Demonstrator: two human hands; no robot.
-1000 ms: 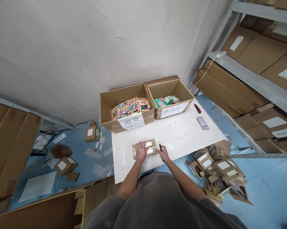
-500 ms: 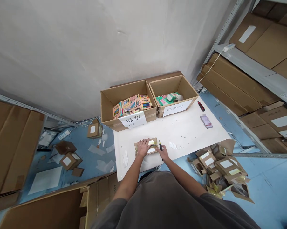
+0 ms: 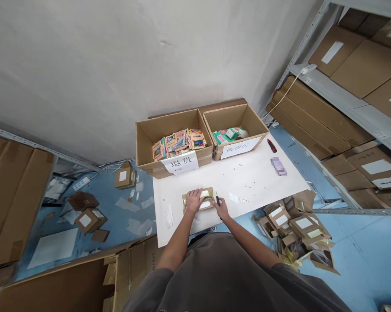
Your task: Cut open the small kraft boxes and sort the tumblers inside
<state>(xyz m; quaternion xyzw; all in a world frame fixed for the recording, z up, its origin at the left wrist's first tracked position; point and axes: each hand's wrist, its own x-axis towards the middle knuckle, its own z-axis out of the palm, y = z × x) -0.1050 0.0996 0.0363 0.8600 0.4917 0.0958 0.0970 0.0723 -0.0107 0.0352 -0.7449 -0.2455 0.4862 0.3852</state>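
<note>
A small brown cardboard parcel with a white label and yellow tape lies on the white table near its front edge. My left hand lies on the parcel's left half, fingers spread flat and pressing it down. My right hand is closed round a small black and yellow cutter, whose tip meets the parcel's right end.
Two open cartons stand at the table's back: the left carton holds colourful packs, the right carton green ones. A red cutter and a small pack lie right. Opened parcels pile on the floor right; shelving holds boxes.
Both hands stay on the parcel; the right hand with the cutter has shifted slightly along its right end. The view has wobbled a little.
</note>
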